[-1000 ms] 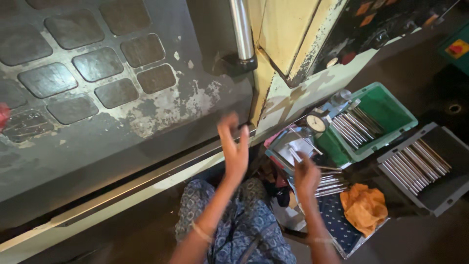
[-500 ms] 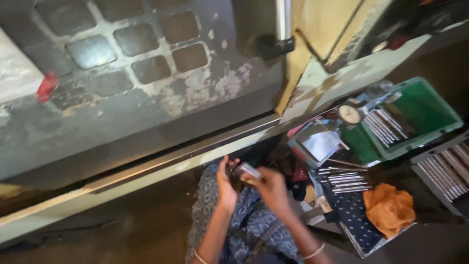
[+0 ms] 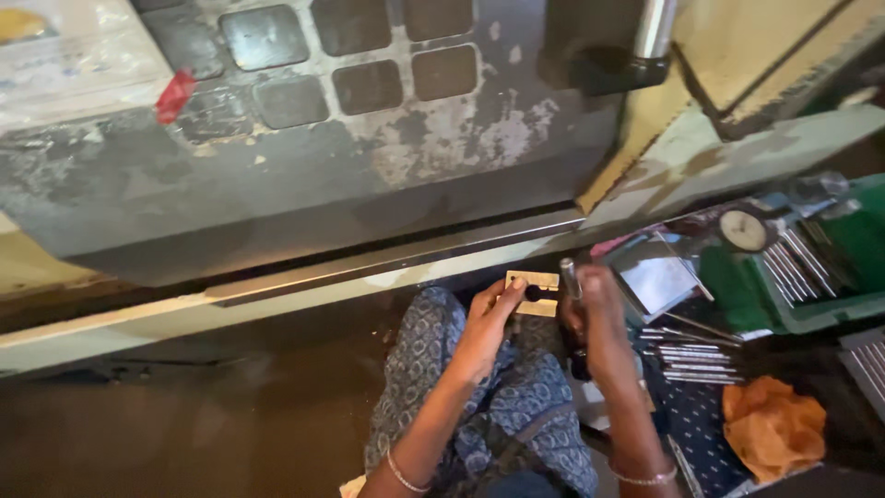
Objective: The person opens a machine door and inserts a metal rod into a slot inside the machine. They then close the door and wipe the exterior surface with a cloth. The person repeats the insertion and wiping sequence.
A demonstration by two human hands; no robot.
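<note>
Pale gauge block [image 3: 533,292] pinched by left hand [image 3: 486,325], steadied; right hand [image 3: 595,318] grips a pin [image 3: 569,277] right beside it.

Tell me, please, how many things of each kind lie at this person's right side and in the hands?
Small pale gauge block, held by the left hand: 1
Metal rod, in the right hand: 1
Dial gauge: 1
Orange cloth: 1
Green tray: 1
Total: 5

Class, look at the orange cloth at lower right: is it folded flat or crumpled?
Crumpled: the orange cloth lies bunched in uneven folds beside the metal rods.
</note>
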